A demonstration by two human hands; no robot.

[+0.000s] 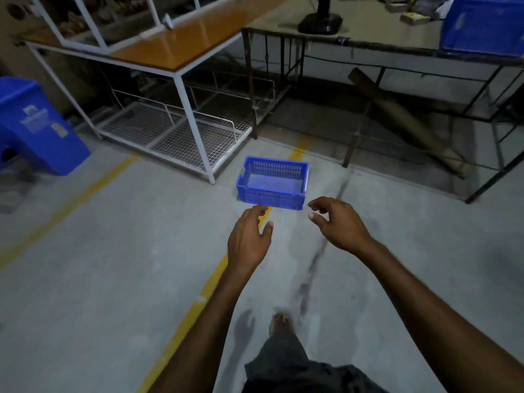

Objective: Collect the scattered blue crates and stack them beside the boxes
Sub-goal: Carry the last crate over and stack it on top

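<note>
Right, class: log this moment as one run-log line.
stage: reaching for crate | left hand: open, empty | right hand: open, empty | blue crate: upright on floor, not held

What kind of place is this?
Probably a workshop or storeroom: a bare concrete floor with a painted yellow line, a white metal-framed bench, and a blue crate on the floor.

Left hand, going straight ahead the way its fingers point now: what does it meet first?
Most likely the blue crate on the floor: the left hand, fingers loosely open, points at its near left corner with nothing between. Height is unclear, so it may reach the rim rather than the wall.
</note>
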